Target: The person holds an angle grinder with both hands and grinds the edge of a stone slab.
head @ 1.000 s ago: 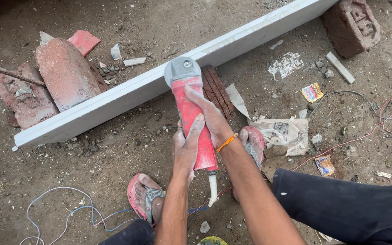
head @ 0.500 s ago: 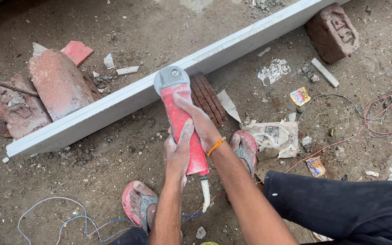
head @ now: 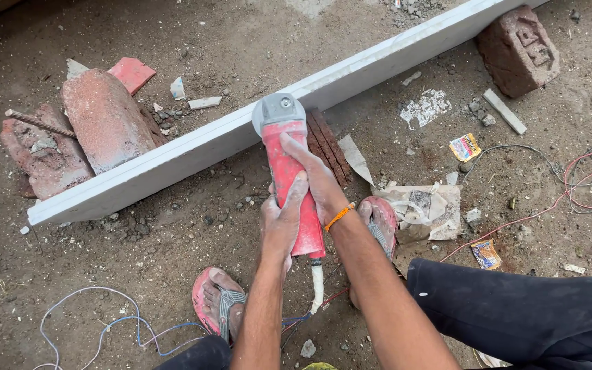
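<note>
I have both hands wrapped on the red angle grinder [head: 294, 185] — left hand [head: 284, 220] low on the body, right hand [head: 318, 183] above it. It reads as heavy, rigid and prone to kick, so I grip the barrel firmly — its grey head [head: 279, 109] rests against the long white beam [head: 193, 147] on the dirt floor [head: 173, 274].

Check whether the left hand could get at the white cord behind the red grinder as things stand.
Probably yes. The left hand grips the rear of the red grinder, and the white cord leaves the tool just below it with nothing between; it would have to let go first.
</note>
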